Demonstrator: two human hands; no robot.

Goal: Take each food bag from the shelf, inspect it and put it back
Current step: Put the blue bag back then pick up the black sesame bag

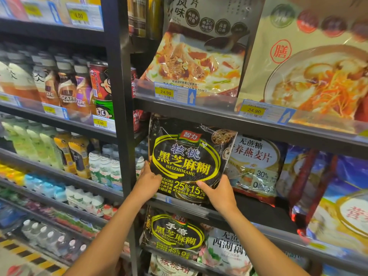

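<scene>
A black food bag with yellow rings and lettering (186,156) stands upright at the left end of the middle shelf (258,211). My left hand (148,181) grips its lower left edge. My right hand (218,191) grips its lower right corner, thumb over the front. Beside it on the same shelf stands a cream oat bag (255,166).
A dark upright post (119,96) divides these shelves from drink shelves (59,90) on the left. The shelf above carries large soup bags (201,46) and price tags (166,93). Below sits another black sesame bag (175,234). Blue and yellow bags (328,196) crowd the right.
</scene>
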